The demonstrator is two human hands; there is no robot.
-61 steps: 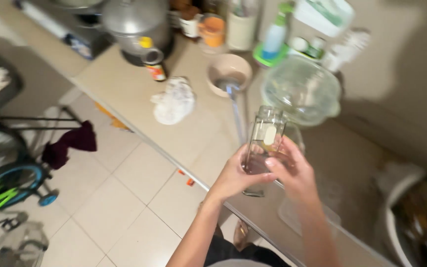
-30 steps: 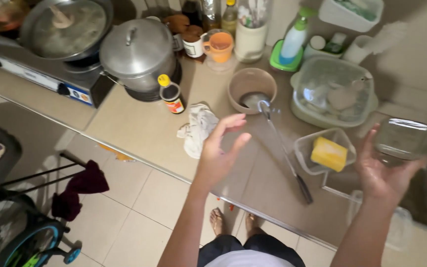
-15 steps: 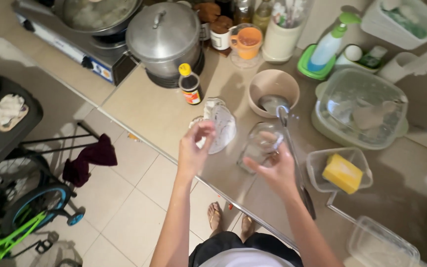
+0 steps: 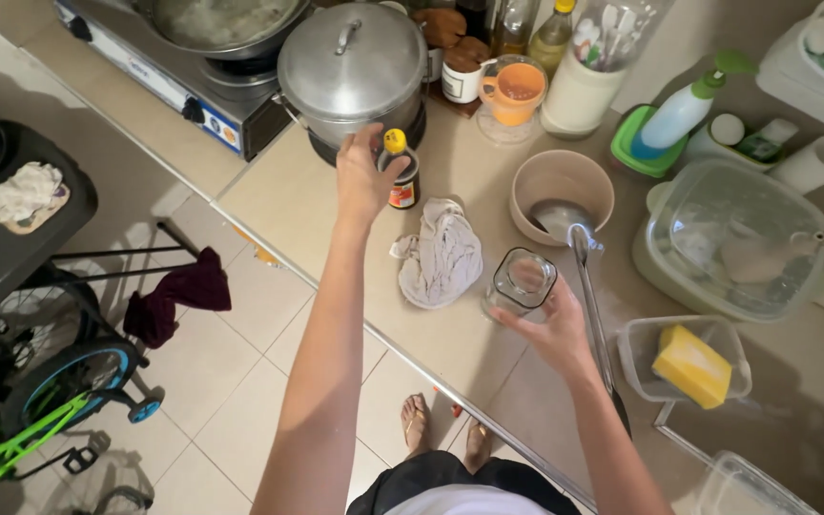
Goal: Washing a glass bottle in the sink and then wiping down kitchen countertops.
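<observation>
My left hand point(image 4: 363, 177) reaches across the counter and closes around a small dark sauce bottle point(image 4: 400, 175) with a yellow cap, next to a large metal pot with a lid point(image 4: 353, 67). My right hand point(image 4: 553, 330) holds a clear glass jar point(image 4: 521, 281) that stands upright and open on the counter. A crumpled white cloth point(image 4: 443, 256) lies between the bottle and the jar.
A beige bowl point(image 4: 562, 183) with a long metal ladle point(image 4: 587, 274) sits behind the jar. A clear tub with a yellow sponge point(image 4: 694, 362), a lidded plastic container point(image 4: 734, 241), a soap dispenser point(image 4: 681, 112) and an orange cup point(image 4: 514, 88) crowd the counter. A stove point(image 4: 188, 57) stands left; bicycles point(image 4: 40, 401) below.
My left hand has moved from above the white cloth to the sauce bottle. The jar in my right hand now rests on the counter.
</observation>
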